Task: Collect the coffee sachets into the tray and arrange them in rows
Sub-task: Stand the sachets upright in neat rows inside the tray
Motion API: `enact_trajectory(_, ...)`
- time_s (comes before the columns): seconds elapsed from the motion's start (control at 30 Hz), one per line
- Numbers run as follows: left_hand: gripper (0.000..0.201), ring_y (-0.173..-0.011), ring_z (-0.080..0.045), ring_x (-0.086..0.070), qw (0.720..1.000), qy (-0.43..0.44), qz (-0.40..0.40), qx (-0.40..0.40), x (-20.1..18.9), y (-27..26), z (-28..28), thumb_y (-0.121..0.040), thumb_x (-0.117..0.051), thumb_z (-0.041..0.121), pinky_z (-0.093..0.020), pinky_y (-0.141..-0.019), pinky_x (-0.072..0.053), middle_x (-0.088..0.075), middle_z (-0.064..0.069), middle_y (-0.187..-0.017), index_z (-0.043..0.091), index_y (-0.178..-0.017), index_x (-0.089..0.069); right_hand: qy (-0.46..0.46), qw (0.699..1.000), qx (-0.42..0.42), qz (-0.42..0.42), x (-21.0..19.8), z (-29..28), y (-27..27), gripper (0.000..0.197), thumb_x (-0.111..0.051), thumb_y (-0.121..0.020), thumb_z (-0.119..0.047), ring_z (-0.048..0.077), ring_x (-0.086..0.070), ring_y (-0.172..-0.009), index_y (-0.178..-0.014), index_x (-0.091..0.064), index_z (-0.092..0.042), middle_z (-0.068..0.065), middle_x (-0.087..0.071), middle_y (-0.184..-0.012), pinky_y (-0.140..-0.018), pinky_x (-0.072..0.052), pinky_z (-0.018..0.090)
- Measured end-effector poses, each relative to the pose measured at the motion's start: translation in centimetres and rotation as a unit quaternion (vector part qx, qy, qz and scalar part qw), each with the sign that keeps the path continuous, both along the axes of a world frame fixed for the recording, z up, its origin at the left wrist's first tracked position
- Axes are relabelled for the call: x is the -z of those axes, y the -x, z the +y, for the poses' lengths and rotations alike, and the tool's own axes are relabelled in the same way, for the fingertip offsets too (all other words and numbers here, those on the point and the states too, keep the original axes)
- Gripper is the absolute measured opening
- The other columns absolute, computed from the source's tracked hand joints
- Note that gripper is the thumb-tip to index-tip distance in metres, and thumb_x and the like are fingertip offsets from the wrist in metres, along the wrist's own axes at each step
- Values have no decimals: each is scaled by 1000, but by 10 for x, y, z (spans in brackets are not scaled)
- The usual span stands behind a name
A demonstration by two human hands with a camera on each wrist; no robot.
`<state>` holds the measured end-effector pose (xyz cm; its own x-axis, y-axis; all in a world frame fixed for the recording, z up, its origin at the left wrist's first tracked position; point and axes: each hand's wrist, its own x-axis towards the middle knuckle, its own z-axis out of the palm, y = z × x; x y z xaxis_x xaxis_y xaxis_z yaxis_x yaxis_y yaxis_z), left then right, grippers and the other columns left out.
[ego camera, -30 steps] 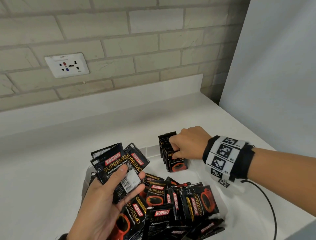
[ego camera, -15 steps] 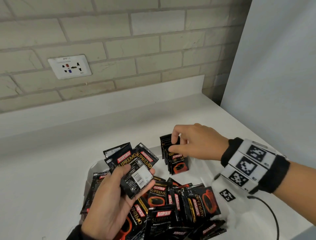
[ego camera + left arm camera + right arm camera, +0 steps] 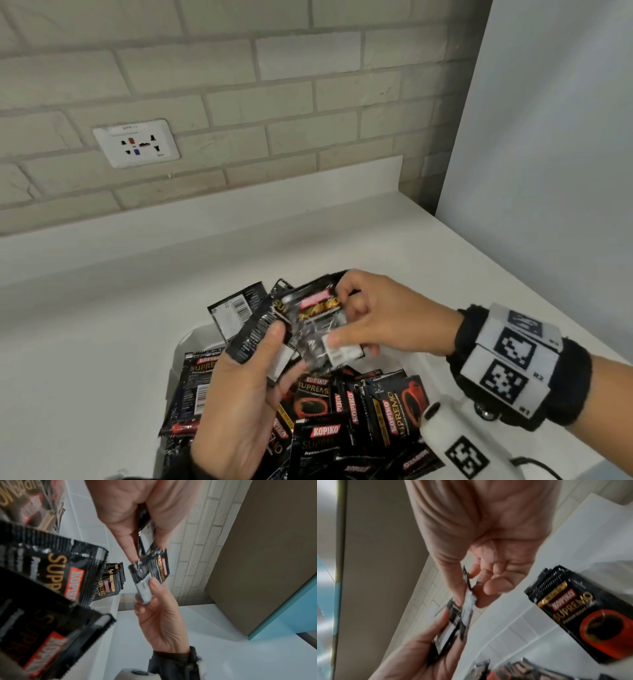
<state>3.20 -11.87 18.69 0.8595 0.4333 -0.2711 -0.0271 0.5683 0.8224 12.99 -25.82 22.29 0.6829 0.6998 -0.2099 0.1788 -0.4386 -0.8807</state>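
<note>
Black Kopiko coffee sachets [image 3: 346, 407] lie heaped in a white tray [image 3: 181, 346] on the counter. My left hand [image 3: 274, 356] grips a fan of sachets [image 3: 255, 329] above the tray. My right hand [image 3: 342, 315] pinches one sachet [image 3: 315, 329] at the fan's right side, thumb on its white patch. In the left wrist view the right hand [image 3: 152, 588] pinches that sachet [image 3: 149, 566] from below. A row of upright sachets [image 3: 570, 612] stands at the tray's far end, also seen in the left wrist view [image 3: 113, 580]; the hands hide it in the head view.
A white counter [image 3: 102, 325] runs to a brick wall with a wall socket [image 3: 136, 143]. A tall pale panel [image 3: 548, 171] closes the right side. A cable [image 3: 534, 462] trails from my right wrist over the counter's near right.
My right hand left the upright row and moved left to the fan, where it now pinches a sachet. My left hand raised the fan towards it.
</note>
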Motion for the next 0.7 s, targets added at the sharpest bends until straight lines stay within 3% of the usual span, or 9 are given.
enact_trajectory(0.1,30,-83,-24,-71,998,-9,-41,-43,-3,-1,1,-73,-57,14,-37,-67,-58,-73,-8,-95,15,-103,-59,-29,996,69,-47,-14,-8,0,29,-61,-81,-4,4,-49,-45,-98,-43,-19,0,-58,-70,-41,-40,19)
enact_trajectory(0.2,39,-88,-22,-71,997,-55,-59,-18,-5,-3,-8,-75,-56,20,-34,-71,-59,-73,-5,-99,16,-113,-58,4,989,48,-138,-20,-2,11,27,-58,-80,-7,6,-43,-43,-94,-39,-21,-2,-50,-61,-44,-39,24)
enact_trajectory(0.27,36,-80,-14,-71,994,-82,-58,31,-6,-4,-17,-74,-55,26,-28,-66,-59,-74,-5,-87,12,-106,-62,34,988,-4,-149,-19,9,22,27,-60,-82,-15,10,-49,-46,-94,-37,-24,-3,-52,-60,-49,-45,28)
enact_trajectory(0.37,39,-70,-12,-70,992,-91,-46,69,-8,-4,-18,-69,-55,35,-26,-66,-55,-72,-6,-71,6,-92,-64,2,999,-27,-31,-17,18,27,27,-56,-87,-20,16,-61,-58,-108,-39,-21,2,-58,-69,-57,-54,27)
enact_trajectory(0.47,24,-69,-19,-68,991,-87,-48,88,-10,-3,-9,-68,-60,20,-27,-62,-58,-70,-12,-76,6,-86,-68,-76,988,-48,129,-18,13,20,24,-42,-94,-7,17,-61,-62,-116,-41,-16,6,-55,-72,-55,-52,24)
enact_trajectory(0.53,18,-65,-20,-68,990,-96,-41,93,-7,-2,-5,-65,-63,9,-26,-55,-57,-71,-13,-75,5,-82,-69,-93,978,-61,174,-18,7,16,26,-38,-94,0,17,-59,-59,-114,-45,-17,8,-56,-71,-51,-51,21)
enact_trajectory(0.6,22,-62,-20,-69,990,-104,-34,93,-6,-2,-4,-64,-62,2,-24,-49,-54,-72,-14,-74,2,-86,-65,-97,985,-38,139,-19,1,10,26,-39,-93,1,12,-56,-50,-108,-49,-19,4,-56,-64,-45,-47,18)
enact_trajectory(0.7,20,-60,-19,-70,989,-112,-24,95,-3,-2,-5,-66,-62,-4,-23,-46,-52,-72,-13,-70,3,-85,-62,-65,994,38,-75,-24,-7,-4,18,-55,-89,-12,5,-51,-50,-97,-51,-27,-6,-54,-63,-49,-43,19)
